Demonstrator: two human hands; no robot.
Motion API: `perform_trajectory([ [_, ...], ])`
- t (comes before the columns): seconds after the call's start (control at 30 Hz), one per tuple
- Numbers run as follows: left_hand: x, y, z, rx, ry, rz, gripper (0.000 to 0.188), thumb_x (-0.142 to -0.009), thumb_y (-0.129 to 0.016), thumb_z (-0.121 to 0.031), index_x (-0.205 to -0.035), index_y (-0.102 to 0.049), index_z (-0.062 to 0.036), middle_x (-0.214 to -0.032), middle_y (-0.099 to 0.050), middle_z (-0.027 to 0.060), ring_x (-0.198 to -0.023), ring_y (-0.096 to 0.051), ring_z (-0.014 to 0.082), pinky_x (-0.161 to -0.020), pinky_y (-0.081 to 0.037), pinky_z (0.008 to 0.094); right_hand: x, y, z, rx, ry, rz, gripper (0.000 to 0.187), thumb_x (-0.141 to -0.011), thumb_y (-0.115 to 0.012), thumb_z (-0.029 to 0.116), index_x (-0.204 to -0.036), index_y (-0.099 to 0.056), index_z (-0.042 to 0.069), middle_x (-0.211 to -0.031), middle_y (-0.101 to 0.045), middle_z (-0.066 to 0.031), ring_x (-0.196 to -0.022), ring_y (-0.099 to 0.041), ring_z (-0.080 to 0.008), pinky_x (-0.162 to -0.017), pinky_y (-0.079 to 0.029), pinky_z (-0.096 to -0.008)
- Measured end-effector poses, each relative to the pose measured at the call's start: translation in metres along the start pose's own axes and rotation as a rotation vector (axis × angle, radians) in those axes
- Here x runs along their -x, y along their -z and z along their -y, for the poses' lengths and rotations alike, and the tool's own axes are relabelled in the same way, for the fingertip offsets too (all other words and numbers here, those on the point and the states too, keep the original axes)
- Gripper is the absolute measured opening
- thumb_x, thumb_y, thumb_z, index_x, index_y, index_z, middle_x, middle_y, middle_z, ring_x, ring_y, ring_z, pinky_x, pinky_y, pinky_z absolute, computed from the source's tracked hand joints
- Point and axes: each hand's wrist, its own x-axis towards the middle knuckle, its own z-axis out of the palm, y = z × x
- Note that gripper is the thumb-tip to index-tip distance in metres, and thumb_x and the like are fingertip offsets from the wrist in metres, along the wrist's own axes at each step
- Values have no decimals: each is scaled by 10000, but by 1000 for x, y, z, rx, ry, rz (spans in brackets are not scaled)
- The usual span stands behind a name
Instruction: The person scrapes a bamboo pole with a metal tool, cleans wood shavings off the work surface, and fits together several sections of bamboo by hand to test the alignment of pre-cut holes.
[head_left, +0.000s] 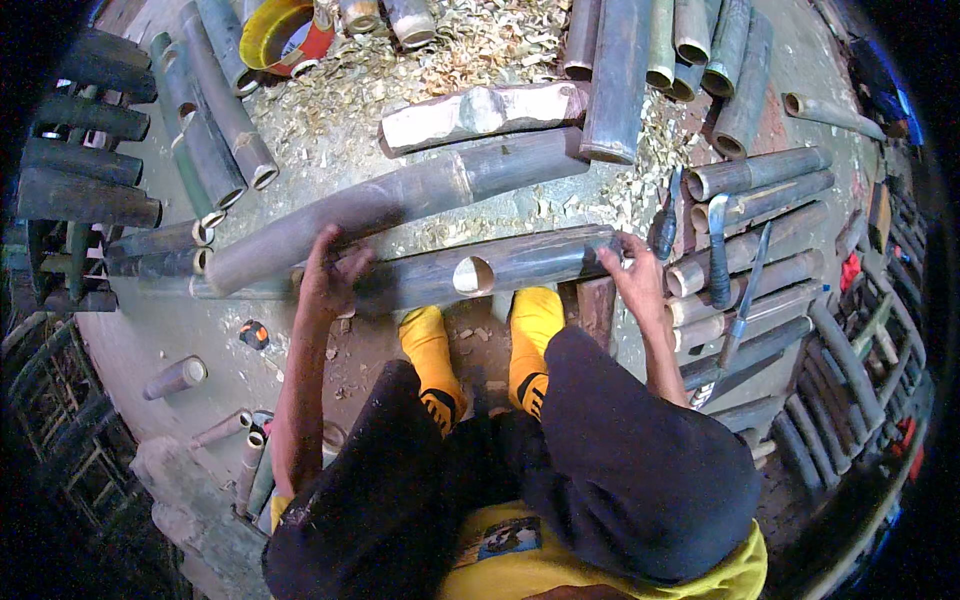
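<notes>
A dark bamboo tube point(420, 279) with a round hole in its wall lies crosswise just beyond my feet. At its left end is my left hand point(337, 274), slightly blurred, its fingers bent and apart around that end; some of the grip is hidden. My right hand point(635, 275) holds the other end between thumb and fingers. Just beyond, a longer bamboo tube point(400, 195) slants up to the right, its left part smeared and close to my left fingertips. Behind it a pale, shaved bamboo piece point(485, 115) lies on the floor.
Right of my right hand lie a dark-handled tool point(664, 225), a curved blade point(718, 255) and a long knife point(745, 300), beside stacked bamboo tubes point(760, 172). Shavings point(450, 65) cover the far floor near a yellow-and-red container point(312, 50). More tubes point(90, 195) are piled left.
</notes>
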Motion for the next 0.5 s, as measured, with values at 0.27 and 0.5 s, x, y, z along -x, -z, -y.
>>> perform_trajectory([
  [0.27,-3,-49,-35,-1432,-642,84,361,-732,-683,-182,-1018,-546,-8,-874,-627,124,-805,-635,220,-681,-514,304,-22,-26,-40,-432,-116,71,566,-713,-744,138,-1164,-497,-97,-1090,-586,-234,-1015,-573,-252,-899,-427,-330],
  [0.5,-79,-46,-36,-2089,-761,331,783,-545,-714,-336,-1252,-467,-110,-1254,-469,133,-1170,-428,317,-973,-352,467,-64,-36,23,-583,-16,77,715,-708,-752,256,-1237,-436,-107,-1203,-528,-224,-1137,-482,-283,-988,-336,-356],
])
